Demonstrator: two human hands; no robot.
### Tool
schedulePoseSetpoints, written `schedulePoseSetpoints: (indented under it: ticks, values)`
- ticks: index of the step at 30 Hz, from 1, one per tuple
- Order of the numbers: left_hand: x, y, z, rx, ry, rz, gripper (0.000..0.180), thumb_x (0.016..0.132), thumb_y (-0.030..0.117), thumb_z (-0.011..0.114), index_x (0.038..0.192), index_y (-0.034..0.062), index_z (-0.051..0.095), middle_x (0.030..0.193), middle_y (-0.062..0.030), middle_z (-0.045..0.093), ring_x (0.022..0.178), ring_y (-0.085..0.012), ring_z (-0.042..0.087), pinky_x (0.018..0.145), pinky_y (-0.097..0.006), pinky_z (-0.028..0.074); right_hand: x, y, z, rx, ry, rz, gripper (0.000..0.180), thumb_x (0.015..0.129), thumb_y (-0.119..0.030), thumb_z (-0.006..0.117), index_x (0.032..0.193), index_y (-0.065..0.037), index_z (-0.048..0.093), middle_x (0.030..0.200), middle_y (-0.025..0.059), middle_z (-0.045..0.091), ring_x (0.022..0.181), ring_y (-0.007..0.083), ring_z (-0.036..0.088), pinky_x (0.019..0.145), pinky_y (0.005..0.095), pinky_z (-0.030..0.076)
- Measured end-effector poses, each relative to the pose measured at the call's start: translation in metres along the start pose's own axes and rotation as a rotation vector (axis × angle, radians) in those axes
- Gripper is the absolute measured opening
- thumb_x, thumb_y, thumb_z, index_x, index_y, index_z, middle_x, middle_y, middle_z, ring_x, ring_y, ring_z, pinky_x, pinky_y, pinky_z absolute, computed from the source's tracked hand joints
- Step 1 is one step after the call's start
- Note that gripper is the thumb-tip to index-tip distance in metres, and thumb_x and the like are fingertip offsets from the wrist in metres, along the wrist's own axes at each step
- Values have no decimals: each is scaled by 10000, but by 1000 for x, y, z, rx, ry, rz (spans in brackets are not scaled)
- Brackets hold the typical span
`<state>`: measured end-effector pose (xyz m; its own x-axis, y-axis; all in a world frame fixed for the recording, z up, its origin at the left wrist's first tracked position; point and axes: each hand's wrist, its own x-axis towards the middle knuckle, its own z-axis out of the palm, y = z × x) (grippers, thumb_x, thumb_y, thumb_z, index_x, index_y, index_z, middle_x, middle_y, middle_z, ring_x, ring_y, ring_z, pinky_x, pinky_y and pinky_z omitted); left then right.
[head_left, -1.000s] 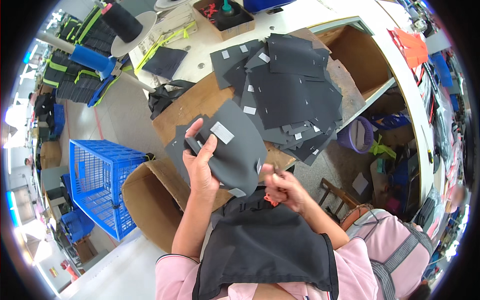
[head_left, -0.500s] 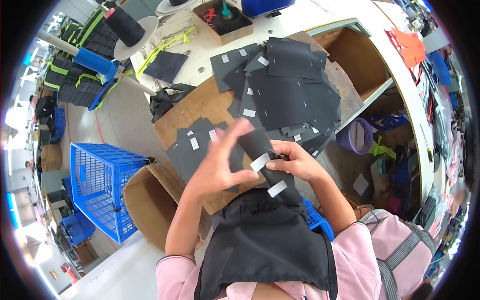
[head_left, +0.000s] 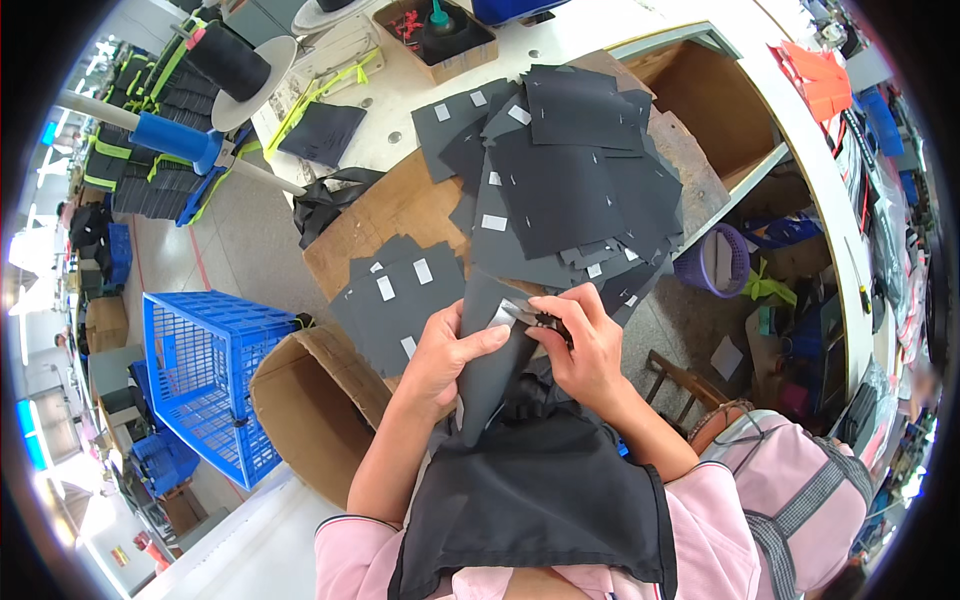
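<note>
My left hand (head_left: 445,355) pinches a dark grey fabric panel (head_left: 490,385) with its thumb on top, close to a white patch (head_left: 502,316). The panel hangs upright-tilted above my black apron (head_left: 530,500). My right hand (head_left: 583,345) is closed around small dark thread snips (head_left: 541,320), partly hidden by the fingers. Their metal tip meets the edge of the white patch. Left of my left hand lies a small pile of similar panels (head_left: 420,300) with white patches. Beyond both hands spreads a larger heap of dark panels (head_left: 560,195).
Brown board (head_left: 400,205) lies beneath the panels. A cardboard box (head_left: 310,420) and a blue plastic crate (head_left: 205,370) stand at the left. Thread cones (head_left: 232,62) rise at the far left. A purple basket (head_left: 715,262) sits under the table at the right.
My left hand has come down from above and now grips the panel. The panel has turned and spread out between my hands. The snips now show in my right hand at the patch.
</note>
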<state>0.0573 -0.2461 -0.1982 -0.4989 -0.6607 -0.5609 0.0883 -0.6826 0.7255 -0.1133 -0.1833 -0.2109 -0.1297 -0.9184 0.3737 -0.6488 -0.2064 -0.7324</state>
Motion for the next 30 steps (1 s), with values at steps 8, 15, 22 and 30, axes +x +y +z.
schedulePoseSetpoints:
  ticks: [8,15,22,30]
  values:
    - [-4,-5,2,-58,69,1,339,762,114,723,1047,9,572,915,-44,620,793,-98,578,702,-237,480,-3,-6,-1,46,86,-1,295,669,-2,722,946,-71,648,767,62,542,557,190,527,506,278,406]
    - [-4,-4,4,-1,88,88,305,772,98,712,1037,6,593,913,-35,622,789,-89,570,699,-236,467,4,-5,-4,-16,39,-50,290,673,14,709,945,-63,641,736,61,522,546,200,513,510,272,412]
    - [-6,-3,5,36,77,75,280,808,94,672,1059,-1,590,934,-28,619,821,-94,564,736,-236,453,14,11,-5,157,19,60,284,693,-9,695,962,-54,616,768,56,516,581,182,507,529,277,423]
    - [4,-22,-8,139,132,177,259,882,148,586,1094,11,529,963,-25,568,878,-98,544,776,-254,460,32,46,-21,699,-743,372,144,780,-88,656,873,-17,572,755,-26,474,703,61,430,618,235,356]
